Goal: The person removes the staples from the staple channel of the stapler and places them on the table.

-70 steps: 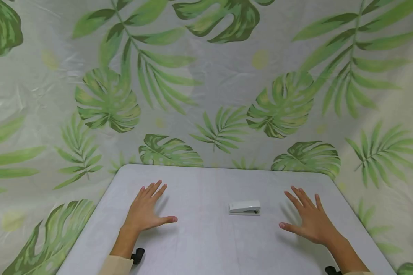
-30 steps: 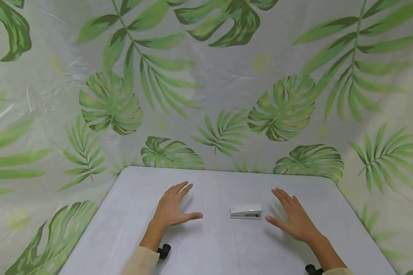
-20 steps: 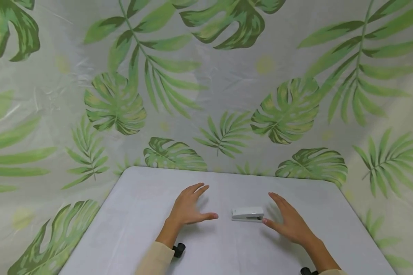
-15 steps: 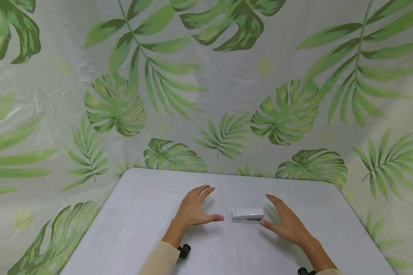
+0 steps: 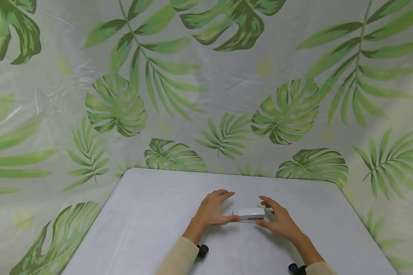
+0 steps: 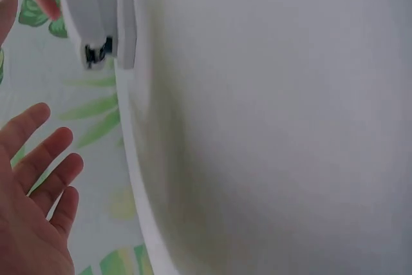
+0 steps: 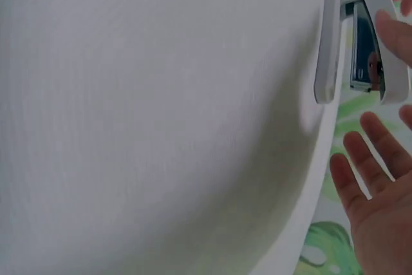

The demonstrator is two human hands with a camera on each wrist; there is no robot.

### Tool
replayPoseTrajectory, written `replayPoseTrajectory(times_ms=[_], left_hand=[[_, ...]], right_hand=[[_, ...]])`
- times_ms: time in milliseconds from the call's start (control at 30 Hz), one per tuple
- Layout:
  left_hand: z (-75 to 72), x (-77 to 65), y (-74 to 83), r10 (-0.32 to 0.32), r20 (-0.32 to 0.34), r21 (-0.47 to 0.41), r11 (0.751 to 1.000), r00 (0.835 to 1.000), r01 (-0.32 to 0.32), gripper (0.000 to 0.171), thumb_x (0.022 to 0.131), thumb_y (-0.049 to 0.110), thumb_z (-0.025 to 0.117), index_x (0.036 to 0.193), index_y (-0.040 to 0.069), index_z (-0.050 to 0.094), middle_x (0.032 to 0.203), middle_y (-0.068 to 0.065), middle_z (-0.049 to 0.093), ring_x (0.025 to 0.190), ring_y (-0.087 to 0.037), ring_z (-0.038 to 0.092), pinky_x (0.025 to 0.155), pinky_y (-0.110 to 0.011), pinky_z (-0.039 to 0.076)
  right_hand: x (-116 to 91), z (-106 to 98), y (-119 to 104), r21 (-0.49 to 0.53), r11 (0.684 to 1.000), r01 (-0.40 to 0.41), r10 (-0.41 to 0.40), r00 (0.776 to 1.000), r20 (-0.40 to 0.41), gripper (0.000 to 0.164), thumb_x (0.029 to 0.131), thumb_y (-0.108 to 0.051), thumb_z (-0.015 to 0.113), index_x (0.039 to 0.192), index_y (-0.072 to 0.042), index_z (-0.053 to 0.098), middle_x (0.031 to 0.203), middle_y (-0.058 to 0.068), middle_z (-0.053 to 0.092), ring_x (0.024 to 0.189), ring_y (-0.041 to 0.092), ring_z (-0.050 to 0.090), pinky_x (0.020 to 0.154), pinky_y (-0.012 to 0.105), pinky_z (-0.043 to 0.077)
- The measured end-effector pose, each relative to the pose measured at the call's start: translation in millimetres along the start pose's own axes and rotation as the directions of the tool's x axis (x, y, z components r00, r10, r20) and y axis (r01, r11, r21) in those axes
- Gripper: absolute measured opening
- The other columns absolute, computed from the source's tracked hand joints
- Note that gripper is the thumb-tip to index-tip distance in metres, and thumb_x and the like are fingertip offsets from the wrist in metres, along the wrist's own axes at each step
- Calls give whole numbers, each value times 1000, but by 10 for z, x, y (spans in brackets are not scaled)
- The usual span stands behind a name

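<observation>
A white stapler lies sideways near the middle of the white table. My left hand is at its left end, fingers spread, with the thumb overlapping the front corner in the head view. At the other end is my right hand, its thumb tip in front of the base and its fingers reaching behind. Spread fingers of the left hand show in the left wrist view, below the stapler. In the right wrist view the right hand's fingers are likewise extended, and its thumb overlaps the stapler's upper arm. Neither hand is gripping it.
The table has a white cover and rounded far corners. Behind it hangs a pale curtain with a green leaf print. Black wrist mounts sit beside the beige sleeves.
Both hands have come inward from the two sides toward the stapler, the left moving right and the right moving left. The stapler stays in its place on the table.
</observation>
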State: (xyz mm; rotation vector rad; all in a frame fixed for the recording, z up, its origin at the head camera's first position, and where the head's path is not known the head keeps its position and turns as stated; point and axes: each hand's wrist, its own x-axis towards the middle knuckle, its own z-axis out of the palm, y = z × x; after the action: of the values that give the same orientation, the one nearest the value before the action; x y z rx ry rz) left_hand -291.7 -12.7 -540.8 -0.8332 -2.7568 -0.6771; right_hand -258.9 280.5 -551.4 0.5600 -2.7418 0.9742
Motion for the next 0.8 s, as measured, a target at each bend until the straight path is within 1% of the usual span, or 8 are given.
replayPoseTrajectory(times_ms=[67, 200, 300, 433, 500, 600, 700, 800], left_hand=[[43, 31, 42, 3, 16, -11, 1000, 1000, -2, 84, 82, 79, 65, 150, 31, 54, 149, 2, 57, 136, -21, 54, 109, -48, 49], [138, 82, 87, 16, 17, -19, 1000, 1000, -16, 77, 84, 75, 66, 145, 28, 60, 145, 1, 61, 134, -20, 56, 108, -46, 49], [201, 119, 106, 41, 3, -25, 999, 999, -41, 72, 85, 72, 67, 142, 27, 63, 141, 2, 63, 130, -19, 58, 106, -43, 50], [246, 165, 146, 73, -3, -36, 997, 997, -73, 68, 86, 69, 69, 138, 26, 66, 134, 5, 67, 124, -17, 60, 104, -40, 50], [263, 185, 168, 85, -6, -39, 996, 996, -85, 66, 87, 68, 69, 137, 26, 67, 130, 6, 68, 121, -16, 61, 103, -39, 51], [297, 210, 196, 114, -22, -46, 992, 993, -115, 63, 87, 66, 71, 134, 24, 70, 123, 7, 71, 115, -15, 63, 100, -36, 52], [330, 229, 229, 136, -39, -59, 989, 990, -138, 60, 86, 64, 74, 129, 23, 73, 115, 7, 73, 108, -13, 63, 95, -32, 52], [370, 249, 266, 137, -51, -88, 986, 989, -141, 57, 84, 63, 76, 124, 22, 76, 110, 7, 73, 103, -11, 63, 90, -27, 52]], right_hand=[[27, 40, 30, 15, 1000, -16, 16, 1000, 0, 86, 80, -45, 88, 150, -14, 49, 130, 16, 67, 117, 33, 64, 90, 51, 56], [49, 97, 57, 33, 998, -57, 57, 998, 8, 82, 79, -42, 90, 146, -13, 53, 126, 10, 70, 110, 27, 66, 88, 44, 55], [47, 125, 64, 54, 994, -92, 91, 996, 22, 78, 79, -41, 90, 143, -14, 57, 125, 9, 71, 109, 25, 66, 89, 43, 55], [46, 150, 77, 79, 986, -146, 142, 989, 52, 74, 79, -44, 89, 141, -16, 60, 128, 11, 70, 108, 24, 65, 88, 43, 53], [51, 155, 82, 87, 981, -173, 168, 984, 66, 70, 80, -45, 87, 139, -17, 62, 128, 9, 70, 101, 21, 64, 83, 39, 52], [62, 165, 96, 116, 971, -209, 201, 976, 80, 60, 81, -44, 87, 132, -19, 68, 118, 5, 72, 88, 14, 58, 73, 31, 47], [70, 177, 121, 151, 964, -218, 208, 975, 83, 49, 83, -40, 86, 125, -18, 72, 111, 3, 73, 81, 11, 53, 69, 26, 43], [76, 197, 158, 203, 960, -192, 181, 981, 70, 44, 85, -32, 86, 121, -12, 74, 114, 6, 75, 88, 7, 59, 75, 23, 48]])
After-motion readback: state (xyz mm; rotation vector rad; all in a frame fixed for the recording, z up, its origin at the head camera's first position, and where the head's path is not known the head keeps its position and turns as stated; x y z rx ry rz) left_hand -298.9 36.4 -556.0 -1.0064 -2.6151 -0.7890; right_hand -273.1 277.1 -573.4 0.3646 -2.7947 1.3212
